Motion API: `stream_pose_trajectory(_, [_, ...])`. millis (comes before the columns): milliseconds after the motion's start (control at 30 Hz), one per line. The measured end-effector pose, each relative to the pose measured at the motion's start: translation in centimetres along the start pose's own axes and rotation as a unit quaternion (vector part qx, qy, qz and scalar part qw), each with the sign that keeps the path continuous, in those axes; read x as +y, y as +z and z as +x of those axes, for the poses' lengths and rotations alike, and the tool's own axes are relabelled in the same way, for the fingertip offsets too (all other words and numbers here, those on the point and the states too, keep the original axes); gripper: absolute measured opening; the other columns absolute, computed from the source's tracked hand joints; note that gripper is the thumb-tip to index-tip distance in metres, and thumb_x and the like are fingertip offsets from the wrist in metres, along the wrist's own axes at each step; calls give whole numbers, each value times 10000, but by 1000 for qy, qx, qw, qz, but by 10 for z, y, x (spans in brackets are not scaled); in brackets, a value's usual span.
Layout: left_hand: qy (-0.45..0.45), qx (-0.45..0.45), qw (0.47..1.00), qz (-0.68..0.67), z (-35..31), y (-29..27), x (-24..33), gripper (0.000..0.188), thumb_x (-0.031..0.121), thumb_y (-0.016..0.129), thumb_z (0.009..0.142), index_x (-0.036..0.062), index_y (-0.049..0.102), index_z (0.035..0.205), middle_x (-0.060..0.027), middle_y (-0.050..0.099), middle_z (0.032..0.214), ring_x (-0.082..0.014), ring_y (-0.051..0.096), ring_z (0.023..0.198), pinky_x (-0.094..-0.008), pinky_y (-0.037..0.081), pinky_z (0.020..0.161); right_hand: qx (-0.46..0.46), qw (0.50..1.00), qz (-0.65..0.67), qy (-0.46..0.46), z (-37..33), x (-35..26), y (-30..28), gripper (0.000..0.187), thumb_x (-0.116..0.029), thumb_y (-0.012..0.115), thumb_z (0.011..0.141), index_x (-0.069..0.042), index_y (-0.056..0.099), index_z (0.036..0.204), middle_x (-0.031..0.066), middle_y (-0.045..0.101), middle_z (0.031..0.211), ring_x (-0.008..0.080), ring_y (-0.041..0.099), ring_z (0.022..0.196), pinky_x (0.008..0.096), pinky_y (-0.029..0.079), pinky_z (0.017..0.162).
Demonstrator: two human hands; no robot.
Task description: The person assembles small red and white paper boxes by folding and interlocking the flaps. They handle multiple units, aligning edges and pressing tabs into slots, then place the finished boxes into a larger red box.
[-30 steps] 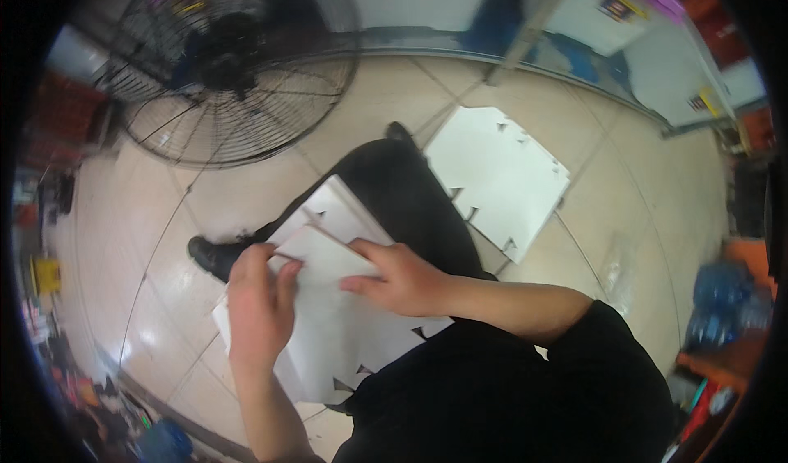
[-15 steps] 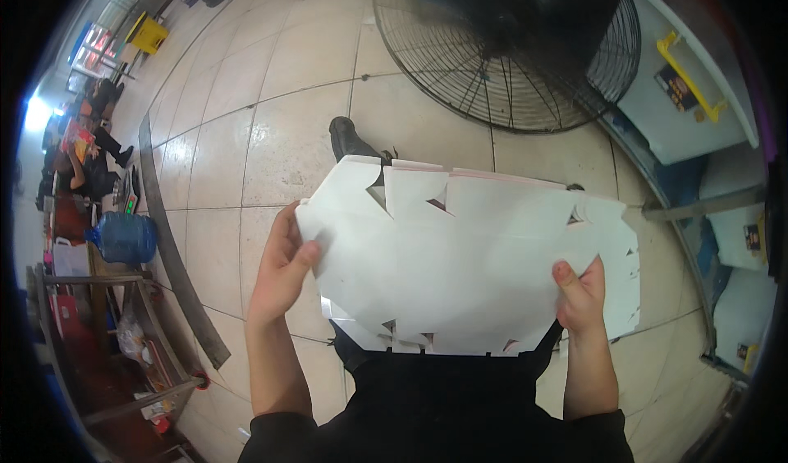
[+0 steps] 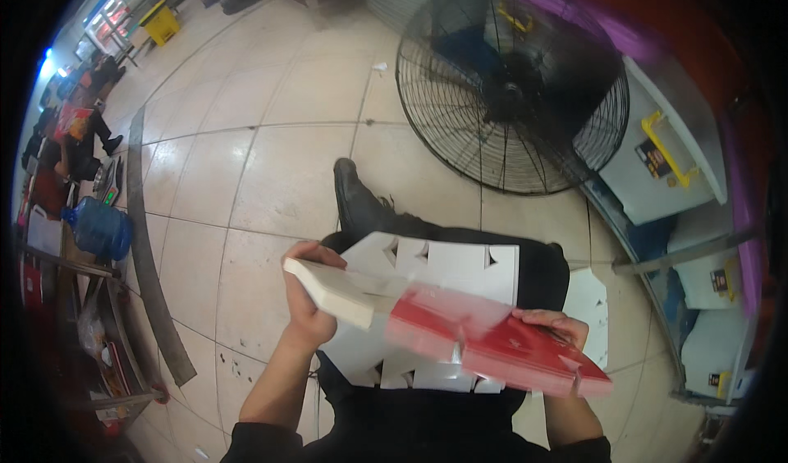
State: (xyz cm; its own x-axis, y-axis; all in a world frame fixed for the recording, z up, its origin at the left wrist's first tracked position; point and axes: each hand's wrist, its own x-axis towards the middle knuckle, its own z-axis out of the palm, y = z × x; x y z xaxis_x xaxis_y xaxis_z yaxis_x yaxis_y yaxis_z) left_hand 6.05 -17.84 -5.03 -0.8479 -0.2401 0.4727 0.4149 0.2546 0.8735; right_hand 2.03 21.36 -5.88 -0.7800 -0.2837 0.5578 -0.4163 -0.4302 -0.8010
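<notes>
On my black-clad lap lies a white die-cut cardboard sheet (image 3: 472, 270) with notched edges. Above it my left hand (image 3: 305, 303) is closed on a thick stack of cardboard blanks (image 3: 335, 297), its pale layered edges facing me. To the right, the stack turns its red printed face (image 3: 460, 323) up, smeared by motion. My right hand (image 3: 558, 323) is closed on this red part, fingers lying over its far edge. Blur in the middle hides how the pale and red parts join. Another white cut sheet (image 3: 587, 307) shows beyond my right knee.
A large black floor fan (image 3: 513, 93) stands ahead on the tiles. White bins (image 3: 657, 163) with yellow handles line a rack at the right. A blue water jug (image 3: 100, 226) and a metal-framed cart (image 3: 123, 340) are at the left. People sit far left.
The broad white stack held flat between both hands has given way to a tilted one showing red on the right. A white sheet now lies on my lap. The view has shifted.
</notes>
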Motion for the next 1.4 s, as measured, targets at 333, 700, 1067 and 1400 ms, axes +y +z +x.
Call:
stream_pose_trajectory(333, [-62,82,994,44,75,44,24,541,228,595,1115,-26,377,1540,-157,550,1443,-217,538,1290,-354,426,1103,166,917,-363,24,48,-24,-7,350,-212,773,1002,44,674,1218,131,736,1178,208,698,1037,342,545,935])
stream_pose_trajectory(700, [-93,-342,930,96,145,395,54,586,277,777,930,-77,589,1358,-289,700,1280,-404,686,1218,-462,521,1052,637,710,-231,193,-81,-149,-128,487,-216,716,1046,55,562,1420,143,694,1321,233,671,1188,369,526,1025])
stream_pose_trajectory(1067, [-149,-614,745,213,-1,587,-13,626,248,718,956,10,490,1487,-261,684,1330,-425,654,1253,-494,524,1062,779,578,-139,198,-276,-82,-163,465,-162,691,1053,59,540,1433,158,674,1357,275,658,1221,395,512,1064])
stream_pose_trajectory(1400, [-172,-616,692,334,-28,587,-76,654,157,628,881,-75,440,1463,-286,483,1500,-433,474,1414,-478,434,1174,713,535,-218,398,-307,-30,-165,570,-301,742,1022,81,572,1409,201,700,1339,292,684,1209,396,528,1037])
